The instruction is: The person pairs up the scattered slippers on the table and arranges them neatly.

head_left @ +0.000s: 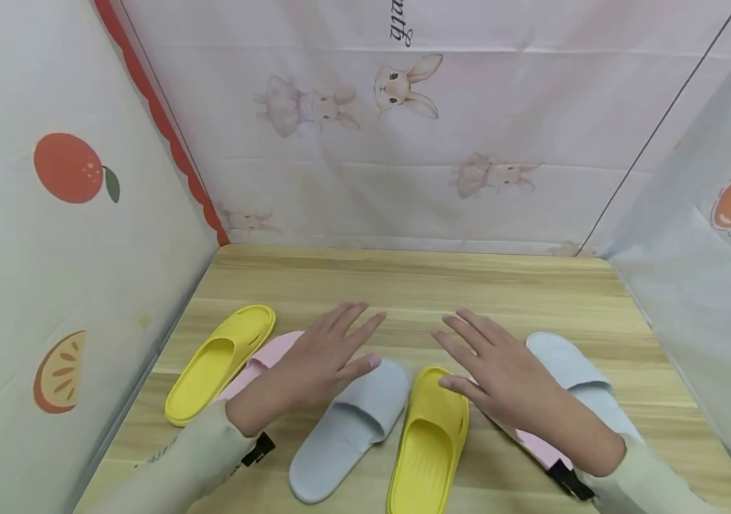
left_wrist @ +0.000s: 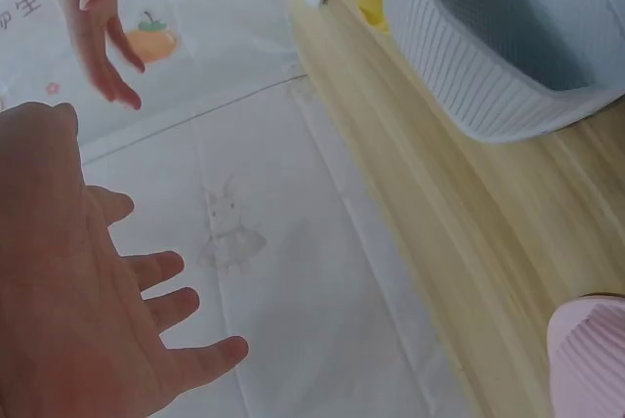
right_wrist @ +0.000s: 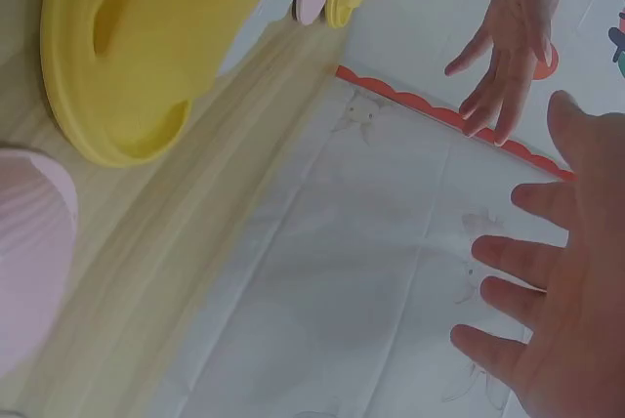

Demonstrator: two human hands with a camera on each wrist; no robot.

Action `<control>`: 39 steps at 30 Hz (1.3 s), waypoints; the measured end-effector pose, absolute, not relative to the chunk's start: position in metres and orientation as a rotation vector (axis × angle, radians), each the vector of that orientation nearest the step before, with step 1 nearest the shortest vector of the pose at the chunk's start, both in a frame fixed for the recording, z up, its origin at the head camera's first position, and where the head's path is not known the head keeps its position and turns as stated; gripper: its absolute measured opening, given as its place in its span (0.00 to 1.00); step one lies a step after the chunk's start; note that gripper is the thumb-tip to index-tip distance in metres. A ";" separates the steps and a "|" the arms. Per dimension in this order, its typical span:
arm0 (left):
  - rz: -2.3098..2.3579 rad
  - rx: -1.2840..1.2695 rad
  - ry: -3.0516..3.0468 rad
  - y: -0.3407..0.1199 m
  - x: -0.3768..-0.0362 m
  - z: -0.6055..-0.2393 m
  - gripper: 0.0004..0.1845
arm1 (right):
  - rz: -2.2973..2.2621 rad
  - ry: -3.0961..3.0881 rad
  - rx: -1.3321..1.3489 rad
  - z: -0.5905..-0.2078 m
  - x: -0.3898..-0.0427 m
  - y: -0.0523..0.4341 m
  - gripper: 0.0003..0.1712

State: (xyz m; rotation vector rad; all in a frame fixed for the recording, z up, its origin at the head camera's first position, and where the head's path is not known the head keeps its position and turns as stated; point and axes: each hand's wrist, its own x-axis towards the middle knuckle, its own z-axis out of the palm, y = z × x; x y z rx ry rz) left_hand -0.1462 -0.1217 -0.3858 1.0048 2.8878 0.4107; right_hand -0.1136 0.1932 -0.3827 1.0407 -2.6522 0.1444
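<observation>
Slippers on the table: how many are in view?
6: a yellow one far left, a pink one under the left hand, a grey one, a yellow one centre, a pink one under the right hand, a grey one far right.

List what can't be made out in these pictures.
- Left pink slipper: head view, mostly hidden under the left hand.
- Right pink slipper: head view, mostly covered by the right hand and wrist.
- Centre yellow slipper: heel cut off by the bottom edge.
- Whether the palms touch the slippers: head view cannot show it; wrist views show spread fingers off the table.
</observation>
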 end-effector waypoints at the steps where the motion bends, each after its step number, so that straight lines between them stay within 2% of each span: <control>1: 0.420 0.998 2.880 -0.122 -0.145 -0.387 0.37 | 0.152 -2.654 1.025 -0.384 -0.112 0.194 0.38; 17: 0.630 0.878 2.885 -0.140 -0.126 -0.410 0.35 | 0.229 -2.807 0.868 -0.402 -0.095 0.201 0.37; 33: 0.646 0.821 2.875 -0.135 -0.112 -0.436 0.36 | 0.222 -2.669 0.886 -0.426 -0.091 0.216 0.36; 39: 0.713 0.740 2.853 -0.135 -0.106 -0.448 0.37 | 0.179 -2.592 0.908 -0.436 -0.090 0.220 0.39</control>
